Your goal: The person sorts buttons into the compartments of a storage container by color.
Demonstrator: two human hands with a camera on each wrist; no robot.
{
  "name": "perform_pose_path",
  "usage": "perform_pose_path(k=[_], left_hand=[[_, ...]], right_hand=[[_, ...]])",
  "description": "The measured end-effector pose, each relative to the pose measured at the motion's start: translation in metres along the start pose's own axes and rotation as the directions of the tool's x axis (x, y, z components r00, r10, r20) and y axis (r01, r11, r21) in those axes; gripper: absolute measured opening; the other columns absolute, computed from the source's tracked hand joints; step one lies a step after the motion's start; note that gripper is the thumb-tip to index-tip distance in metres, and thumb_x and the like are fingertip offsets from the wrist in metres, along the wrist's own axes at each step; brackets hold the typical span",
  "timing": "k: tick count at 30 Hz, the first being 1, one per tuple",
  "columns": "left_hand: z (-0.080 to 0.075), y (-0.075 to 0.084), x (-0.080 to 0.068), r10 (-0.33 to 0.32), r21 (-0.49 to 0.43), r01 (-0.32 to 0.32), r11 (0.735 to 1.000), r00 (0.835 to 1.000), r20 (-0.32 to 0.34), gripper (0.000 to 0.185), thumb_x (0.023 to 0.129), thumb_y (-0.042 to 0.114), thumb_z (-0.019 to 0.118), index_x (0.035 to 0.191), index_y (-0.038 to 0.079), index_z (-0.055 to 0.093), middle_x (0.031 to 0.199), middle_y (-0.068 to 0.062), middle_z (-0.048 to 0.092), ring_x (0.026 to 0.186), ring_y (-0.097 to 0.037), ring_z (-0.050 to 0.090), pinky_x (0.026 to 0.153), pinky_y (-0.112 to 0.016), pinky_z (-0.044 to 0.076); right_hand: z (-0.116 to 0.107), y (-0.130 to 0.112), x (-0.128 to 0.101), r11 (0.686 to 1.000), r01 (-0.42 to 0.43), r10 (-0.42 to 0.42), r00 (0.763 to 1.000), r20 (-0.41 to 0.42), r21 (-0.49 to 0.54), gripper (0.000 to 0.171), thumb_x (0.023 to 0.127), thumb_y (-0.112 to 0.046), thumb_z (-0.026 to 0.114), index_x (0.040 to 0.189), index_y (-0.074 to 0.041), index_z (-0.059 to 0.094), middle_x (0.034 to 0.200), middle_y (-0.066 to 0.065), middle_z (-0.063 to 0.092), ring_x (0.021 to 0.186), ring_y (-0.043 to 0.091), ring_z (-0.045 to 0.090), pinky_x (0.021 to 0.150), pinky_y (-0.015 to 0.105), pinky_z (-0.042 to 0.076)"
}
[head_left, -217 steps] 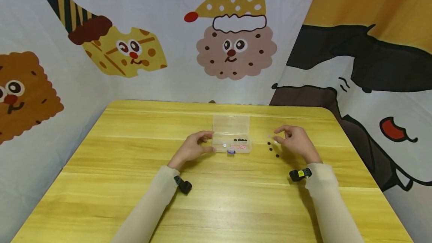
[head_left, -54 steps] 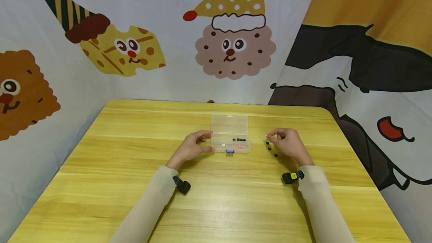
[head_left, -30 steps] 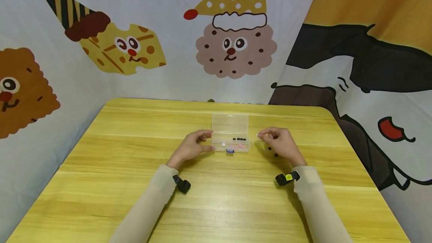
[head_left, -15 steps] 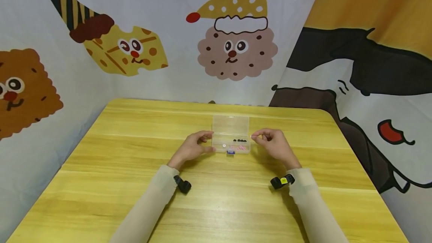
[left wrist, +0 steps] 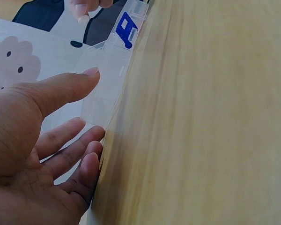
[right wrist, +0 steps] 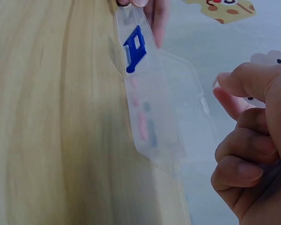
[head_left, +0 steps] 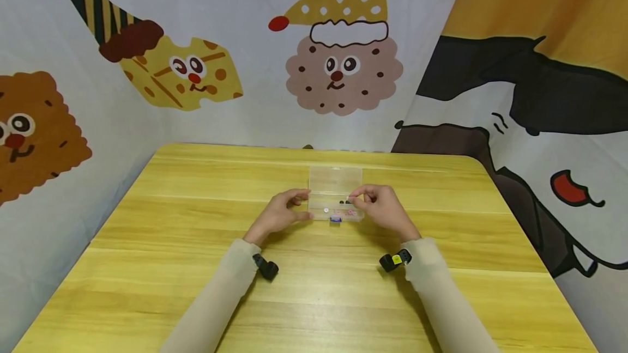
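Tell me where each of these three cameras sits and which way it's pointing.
Head: worn on the head, looking forward and down at the table and clear box; both forearms and hands show.
Left wrist: low beside the left hand, looking along the table edge-on at the box.
Right wrist: low beside the right hand, facing the box from the other end.
Shared: both wrist views show the box's blue latch.

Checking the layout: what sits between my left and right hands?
In the head view, the clear plastic box lies between the left hand and the right hand.
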State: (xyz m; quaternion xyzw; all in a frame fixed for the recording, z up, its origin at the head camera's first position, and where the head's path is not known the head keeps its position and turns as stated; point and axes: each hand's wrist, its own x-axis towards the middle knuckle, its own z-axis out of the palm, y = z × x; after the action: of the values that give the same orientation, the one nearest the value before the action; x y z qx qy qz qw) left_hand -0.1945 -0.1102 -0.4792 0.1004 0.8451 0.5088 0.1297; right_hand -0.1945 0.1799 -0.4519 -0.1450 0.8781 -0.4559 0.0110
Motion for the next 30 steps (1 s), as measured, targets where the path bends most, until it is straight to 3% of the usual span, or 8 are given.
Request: perform_pose_path(k=[14, 22, 30], left_hand=[[0.0, 0.003, -0.001, 0.01, 0.005, -0.01, 1.0, 1.0, -0.003, 0.064, 0.087, 0.024, 0.084, 0.145, 0.02, 0.059, 0.138, -0.002, 0.064, 0.124, -0.025, 0.057, 0.11, -0.045, 0.046], [-0.001, 0.004, -0.001, 0.022, 0.003, -0.022, 1.0, 1.0, 0.01, 0.064, 0.087, 0.023, 0.084, 0.146, 0.019, 0.058, 0.139, -0.003, 0.064, 0.124, -0.025, 0.057, 0.111, -0.045, 0.046], [-0.002, 0.002, -0.001, 0.022, 0.001, -0.022, 1.0, 1.0, 0.014, 0.064, 0.088, 0.023, 0.083, 0.146, 0.018, 0.057, 0.139, -0.004, 0.063, 0.124, -0.025, 0.057, 0.11, -0.045, 0.046]], right_hand=[[0.015, -0.015, 0.007, 1.0, -0.007, 0.007, 0.996, 0.094, -0.002, 0.018, 0.099, -0.023, 0.069, 0.106, -0.009, 0.077, 0.057, -0.002, 0.042, 0.048, 0.011, 0.034, 0.046, 0.025, 0.033], [0.01, -0.012, 0.01, 0.998, 0.01, -0.005, 0.996, 0.091, -0.06, 0.015, 0.099, -0.024, 0.068, 0.103, -0.013, 0.078, 0.056, -0.002, 0.045, 0.047, 0.01, 0.034, 0.045, 0.023, 0.032], [-0.001, -0.009, 0.014, 0.99, 0.013, 0.01, 0.986, 0.166, -0.14, 0.011, 0.097, -0.02, 0.071, 0.101, -0.013, 0.077, 0.058, -0.002, 0.047, 0.05, 0.011, 0.037, 0.048, 0.023, 0.035]])
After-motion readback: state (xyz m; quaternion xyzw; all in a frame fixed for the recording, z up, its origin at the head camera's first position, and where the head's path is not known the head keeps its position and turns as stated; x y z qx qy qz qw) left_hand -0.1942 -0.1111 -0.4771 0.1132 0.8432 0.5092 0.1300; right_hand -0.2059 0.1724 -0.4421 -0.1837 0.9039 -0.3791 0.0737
